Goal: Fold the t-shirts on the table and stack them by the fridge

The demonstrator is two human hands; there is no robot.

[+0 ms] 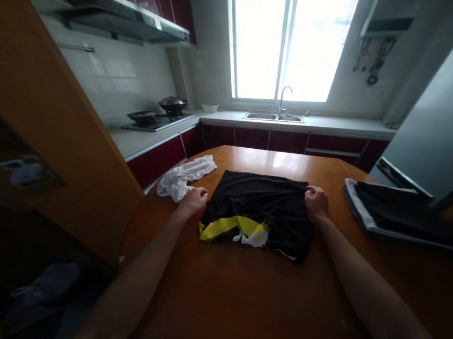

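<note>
A black garment (264, 199) with a yellow band and a white patch along its near edge lies on the wooden table (243, 294), partly folded and wrinkled. My left hand (194, 201) is closed at the garment's left edge, its fingertips pressed together there. On the opposite side, my right hand (316, 201) pinches the upper right edge of the black cloth. A crumpled white cloth (177, 181) sits just beyond my left hand.
Folded black and white clothes (408, 215) are stacked at the table's right. Behind the table run a counter with a sink (275, 117) and a stove (160, 121) with pans. A fridge (447, 109) stands right; an orange-brown panel (50, 113) rises left.
</note>
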